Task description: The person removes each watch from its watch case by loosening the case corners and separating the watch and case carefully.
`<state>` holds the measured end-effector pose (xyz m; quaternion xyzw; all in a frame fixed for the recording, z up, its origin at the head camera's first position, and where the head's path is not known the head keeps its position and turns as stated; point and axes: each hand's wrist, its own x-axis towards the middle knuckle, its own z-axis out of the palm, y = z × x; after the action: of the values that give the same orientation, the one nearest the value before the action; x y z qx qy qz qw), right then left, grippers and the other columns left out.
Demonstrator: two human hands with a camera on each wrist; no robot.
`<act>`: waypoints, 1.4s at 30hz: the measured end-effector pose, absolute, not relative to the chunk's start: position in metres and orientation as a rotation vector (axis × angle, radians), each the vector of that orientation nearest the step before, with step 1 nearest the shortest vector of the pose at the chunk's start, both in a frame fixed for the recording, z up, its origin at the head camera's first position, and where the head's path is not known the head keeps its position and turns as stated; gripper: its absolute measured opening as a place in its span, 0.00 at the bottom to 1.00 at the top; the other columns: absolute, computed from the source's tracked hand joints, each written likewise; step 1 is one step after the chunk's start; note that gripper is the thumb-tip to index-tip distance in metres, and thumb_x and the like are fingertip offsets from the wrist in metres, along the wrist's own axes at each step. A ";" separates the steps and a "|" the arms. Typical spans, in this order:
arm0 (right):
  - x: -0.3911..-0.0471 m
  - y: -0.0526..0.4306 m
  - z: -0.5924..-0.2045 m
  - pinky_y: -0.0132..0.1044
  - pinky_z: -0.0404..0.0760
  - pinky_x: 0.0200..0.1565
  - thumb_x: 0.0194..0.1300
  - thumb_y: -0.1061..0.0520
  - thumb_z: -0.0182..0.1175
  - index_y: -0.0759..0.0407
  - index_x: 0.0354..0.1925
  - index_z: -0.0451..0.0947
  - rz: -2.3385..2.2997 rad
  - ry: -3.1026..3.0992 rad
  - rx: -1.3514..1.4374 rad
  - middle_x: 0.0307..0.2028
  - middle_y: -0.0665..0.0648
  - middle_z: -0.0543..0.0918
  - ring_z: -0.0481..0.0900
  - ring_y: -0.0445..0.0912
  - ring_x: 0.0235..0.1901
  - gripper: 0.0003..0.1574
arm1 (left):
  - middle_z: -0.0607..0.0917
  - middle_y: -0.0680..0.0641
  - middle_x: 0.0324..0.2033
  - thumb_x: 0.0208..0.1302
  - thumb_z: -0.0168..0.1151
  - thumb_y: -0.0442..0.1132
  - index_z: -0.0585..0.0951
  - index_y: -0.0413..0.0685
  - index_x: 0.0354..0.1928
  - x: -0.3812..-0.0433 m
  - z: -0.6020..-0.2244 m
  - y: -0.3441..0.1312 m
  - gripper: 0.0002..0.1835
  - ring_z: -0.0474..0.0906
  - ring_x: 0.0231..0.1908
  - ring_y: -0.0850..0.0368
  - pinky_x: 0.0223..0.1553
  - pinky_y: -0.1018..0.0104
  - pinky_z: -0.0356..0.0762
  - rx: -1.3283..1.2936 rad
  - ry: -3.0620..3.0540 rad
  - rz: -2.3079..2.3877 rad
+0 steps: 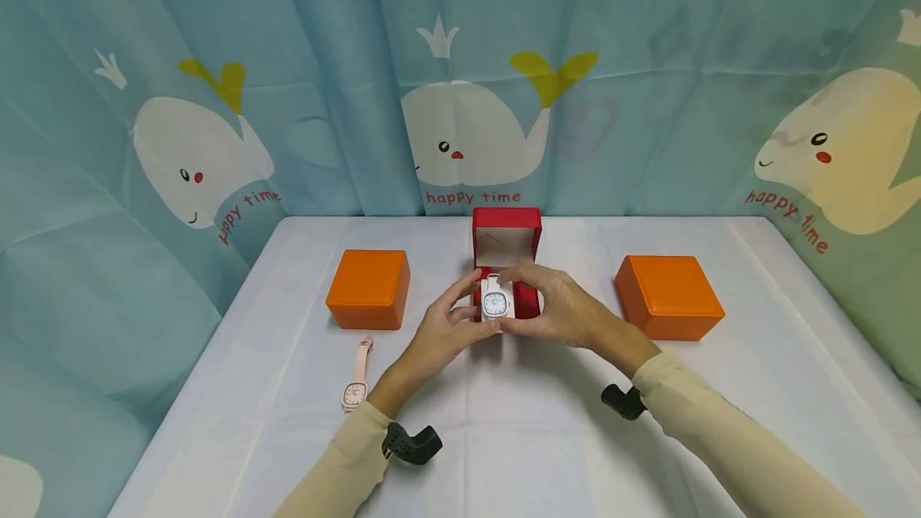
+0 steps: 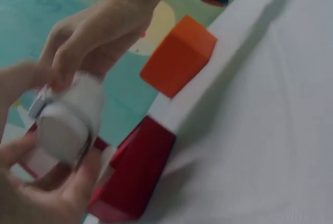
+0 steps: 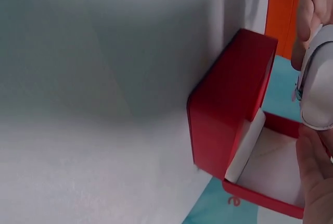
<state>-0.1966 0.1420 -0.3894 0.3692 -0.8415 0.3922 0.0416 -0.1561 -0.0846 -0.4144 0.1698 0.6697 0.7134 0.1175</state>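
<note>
A white wristwatch (image 1: 494,304) sits around a white cushion (image 2: 86,99), its square-cornered dial facing up in the head view. From one side my left hand (image 1: 449,330) grips the watch and cushion with thumb and fingers. Opposite it, my right hand (image 1: 557,306) pinches the strap side, its thumb near the lower edge. Both hands hold the bundle just over the front of an open red box (image 1: 528,302), whose raised lid (image 1: 507,218) shows a pale lining. The cushion's underside and parts of the strap are hidden by fingers; the left wrist view is blurred.
A pink wristwatch (image 1: 356,390) lies on the white tablecloth (image 1: 504,454), close to my left forearm. One closed orange box (image 1: 368,286) stands at left, another orange box (image 1: 669,294) at right near my right forearm. A blue whale-print curtain (image 1: 331,102) hangs behind the table.
</note>
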 end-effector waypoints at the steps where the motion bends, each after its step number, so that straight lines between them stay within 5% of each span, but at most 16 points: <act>1: -0.194 0.142 -0.389 0.54 0.79 0.56 0.56 0.49 0.78 0.54 0.56 0.81 1.217 -2.588 1.129 0.52 0.47 0.83 0.80 0.46 0.51 0.31 | 0.69 0.35 0.66 0.63 0.69 0.27 0.59 0.46 0.79 -0.154 -0.415 -0.087 0.45 0.79 0.55 0.43 0.53 0.57 0.81 0.502 1.934 2.068; 25: -0.156 0.136 -0.401 0.46 0.80 0.56 0.63 0.37 0.71 0.49 0.61 0.76 1.410 -2.718 1.110 0.55 0.42 0.80 0.81 0.43 0.52 0.34 | 0.72 0.39 0.63 0.52 0.76 0.22 0.70 0.38 0.68 -0.140 -0.429 -0.104 0.40 0.83 0.47 0.46 0.47 0.57 0.84 0.499 1.938 1.978; 35: -0.150 0.134 -0.406 0.50 0.76 0.60 0.60 0.37 0.74 0.50 0.68 0.72 1.468 -2.720 1.126 0.63 0.44 0.76 0.77 0.46 0.58 0.44 | 0.76 0.40 0.59 0.48 0.77 0.19 0.70 0.35 0.65 -0.136 -0.428 -0.104 0.40 0.80 0.49 0.46 0.48 0.59 0.83 0.578 1.959 1.993; 42: -0.151 0.135 -0.411 0.49 0.75 0.62 0.58 0.42 0.77 0.49 0.64 0.75 1.551 -2.648 1.172 0.59 0.43 0.78 0.75 0.44 0.58 0.40 | 0.75 0.39 0.61 0.49 0.76 0.20 0.70 0.38 0.67 -0.134 -0.428 -0.103 0.42 0.80 0.50 0.42 0.49 0.55 0.83 0.571 1.954 1.976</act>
<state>-0.1506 0.1352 -0.4110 0.3558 -0.8041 0.4709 -0.0714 -0.1340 -0.1035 -0.4280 0.1990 0.6808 0.6884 0.1519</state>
